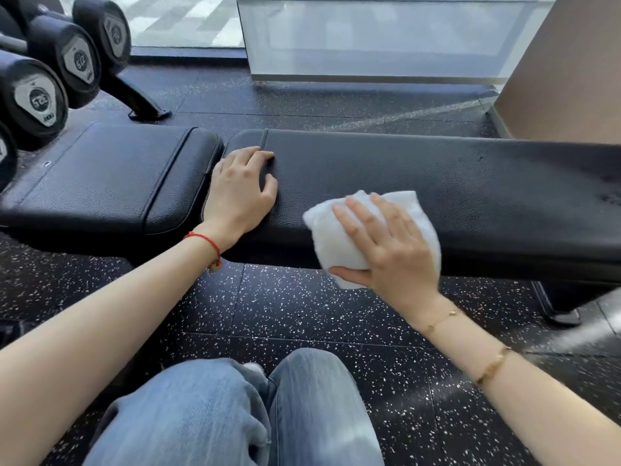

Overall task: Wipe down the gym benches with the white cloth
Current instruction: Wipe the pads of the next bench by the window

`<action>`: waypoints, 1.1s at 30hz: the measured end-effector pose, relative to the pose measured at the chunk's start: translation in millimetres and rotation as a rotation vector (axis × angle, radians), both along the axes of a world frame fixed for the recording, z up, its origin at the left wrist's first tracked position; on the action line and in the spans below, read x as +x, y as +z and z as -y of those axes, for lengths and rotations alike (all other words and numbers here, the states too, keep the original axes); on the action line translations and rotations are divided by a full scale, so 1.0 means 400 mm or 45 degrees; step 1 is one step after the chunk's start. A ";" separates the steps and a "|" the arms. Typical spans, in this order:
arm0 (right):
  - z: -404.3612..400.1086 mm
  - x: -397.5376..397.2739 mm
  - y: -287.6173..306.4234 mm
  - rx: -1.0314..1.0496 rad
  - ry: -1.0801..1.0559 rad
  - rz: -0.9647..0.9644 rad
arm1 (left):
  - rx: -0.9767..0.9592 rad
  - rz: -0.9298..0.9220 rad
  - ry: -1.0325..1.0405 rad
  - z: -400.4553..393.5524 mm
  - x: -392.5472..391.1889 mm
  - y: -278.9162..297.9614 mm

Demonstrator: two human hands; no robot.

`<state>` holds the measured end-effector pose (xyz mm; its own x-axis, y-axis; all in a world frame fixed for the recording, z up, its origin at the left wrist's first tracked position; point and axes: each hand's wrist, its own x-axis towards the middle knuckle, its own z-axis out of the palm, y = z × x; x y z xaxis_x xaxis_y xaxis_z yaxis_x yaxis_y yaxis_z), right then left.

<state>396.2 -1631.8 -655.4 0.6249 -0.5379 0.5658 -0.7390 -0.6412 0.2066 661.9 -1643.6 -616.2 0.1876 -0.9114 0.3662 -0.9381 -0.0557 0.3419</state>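
A black padded gym bench (470, 183) runs across the view, made of a long back pad and a shorter seat pad (111, 183) on the left. My left hand (240, 193) rests flat on the left end of the long pad, fingers relaxed, holding nothing. My right hand (389, 243) presses the folded white cloth (332, 237) onto the pad's near edge. Its fingers lie spread over the top of the cloth and its thumb is tucked under the lower edge.
A dumbbell rack (57, 62) with several black dumbbells stands at the far left behind the seat pad. Speckled black rubber floor (302, 314) lies in front. A glass partition (369, 38) and a brown wall (571, 79) stand behind the bench. My knees in jeans (235, 415) are below.
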 end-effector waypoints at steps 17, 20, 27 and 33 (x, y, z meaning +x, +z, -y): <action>-0.016 0.072 0.008 -0.092 -0.023 -0.097 | 0.005 -0.020 0.017 -0.006 -0.003 0.010; -0.012 0.059 0.009 -0.119 0.043 -0.064 | 0.007 -0.040 -0.024 -0.012 0.013 0.006; -0.003 -0.172 0.017 -0.010 -0.157 0.062 | 0.022 0.003 -0.041 -0.010 0.014 0.010; -0.013 0.073 0.081 0.427 -0.315 0.142 | 0.021 0.050 -0.045 -0.005 0.004 0.007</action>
<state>425.4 -1626.8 -623.2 0.3991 -0.8295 0.3907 -0.8849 -0.4600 -0.0728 663.4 -1641.5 -613.2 0.1412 -0.9231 0.3576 -0.9522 -0.0279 0.3041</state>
